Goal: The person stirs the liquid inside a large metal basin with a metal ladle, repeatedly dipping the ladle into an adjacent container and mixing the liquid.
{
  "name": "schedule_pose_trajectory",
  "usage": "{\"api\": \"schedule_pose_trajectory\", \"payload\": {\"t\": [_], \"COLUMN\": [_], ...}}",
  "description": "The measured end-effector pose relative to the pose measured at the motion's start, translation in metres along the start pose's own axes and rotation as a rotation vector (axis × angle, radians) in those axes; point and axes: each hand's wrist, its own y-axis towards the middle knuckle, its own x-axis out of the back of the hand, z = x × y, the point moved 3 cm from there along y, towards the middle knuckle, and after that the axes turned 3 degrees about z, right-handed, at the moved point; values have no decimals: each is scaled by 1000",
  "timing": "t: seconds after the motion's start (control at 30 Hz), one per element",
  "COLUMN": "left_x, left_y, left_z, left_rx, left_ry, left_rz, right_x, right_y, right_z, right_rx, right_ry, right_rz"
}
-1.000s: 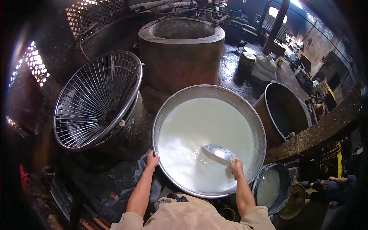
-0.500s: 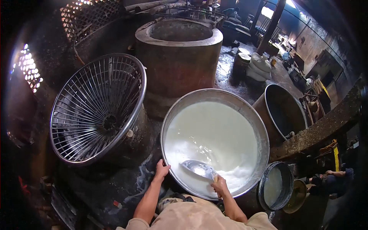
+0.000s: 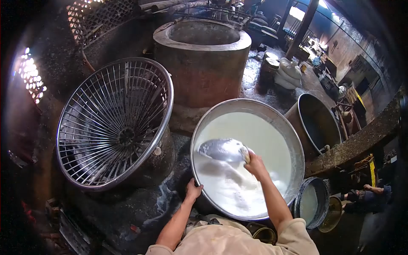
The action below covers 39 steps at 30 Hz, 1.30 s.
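Note:
A wide metal vat (image 3: 298,146) stands before me, holding a milky white liquid (image 3: 250,127) with foam on its near side. My right hand (image 3: 256,165) is closed round the short handle of a broad metal scoop (image 3: 223,149). The scoop's bowl is blurred by motion and lies over the left-middle part of the liquid; whether it touches the surface I cannot tell. At the vat's near left rim, my left hand (image 3: 194,189) grips the edge with its fingers curled over it.
Left of the vat, a large tilted basket of metal bars (image 3: 127,136) leans outward. Behind stands a round concrete tub (image 3: 204,70). An empty-looking metal drum (image 3: 321,121) and a bucket of pale liquid (image 3: 309,204) are on the right. Sacks (image 3: 289,74) lie farther back; another person's arm (image 3: 374,189) shows at far right.
My right hand has swung forward, away from my body, carrying the scoop farther over the vat. My left hand stays on the rim. The view has shifted slightly.

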Motion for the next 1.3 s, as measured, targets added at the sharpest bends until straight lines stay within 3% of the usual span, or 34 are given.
{"api": "schedule_pose_trajectory", "payload": {"t": [0.2, 0.67, 0.83, 1.07, 1.23, 1.3], "left_x": [-4, -14, -15, -19, -24, -21], "left_y": [10, 23, 19, 11, -3, -1], "left_z": [21, 46, 43, 33, 9, 12], "left_rx": [47, 73, 50, 16, 40, 83], "left_ry": [75, -10, -85, -153, -105, -80], "left_rz": [31, -7, -19, -91, -132, -124], "right_x": [-67, -81, -46, 69, 159, 175], "right_y": [40, -107, -162, -213, -196, -179], "right_z": [-31, -166, -202, -214, -219, -238], "right_rx": [-189, -380, -509, -395, -297, -291], "right_ry": [-159, -147, -105, -108, -56, 35], "right_rz": [178, 303, 320, 287, 282, 47]}}
